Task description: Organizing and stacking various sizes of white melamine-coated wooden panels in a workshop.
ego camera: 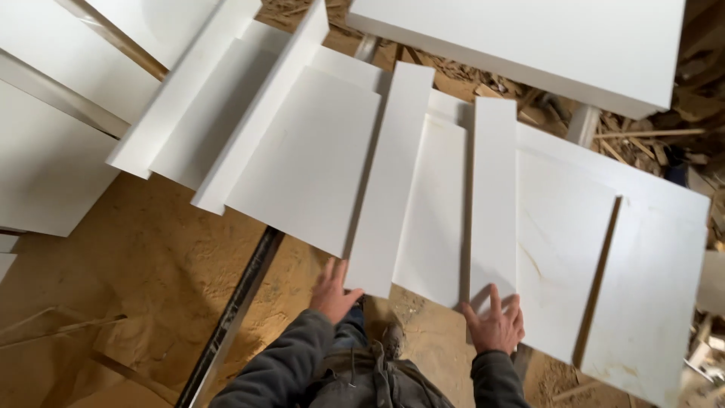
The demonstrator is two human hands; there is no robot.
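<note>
Several white flat boards lie fanned out over a sawdust floor. My left hand [334, 293] has its fingers spread against the near end of a long narrow white board [393, 174]. My right hand [497, 323] rests flat, fingers apart, on the near end of another narrow white board [494, 196]. Between them lies a wider white panel [434, 211]. Neither hand grips anything. Grey sleeves cover both arms.
A large white panel [649, 287] with a brown slot lies at the right. More white boards [226, 113] overlap at the left and a thick slab [544, 45] sits at the top. A dark metal rail [234, 317] crosses the sawdust floor [136, 264]. Wood scraps [649, 143] pile at the upper right.
</note>
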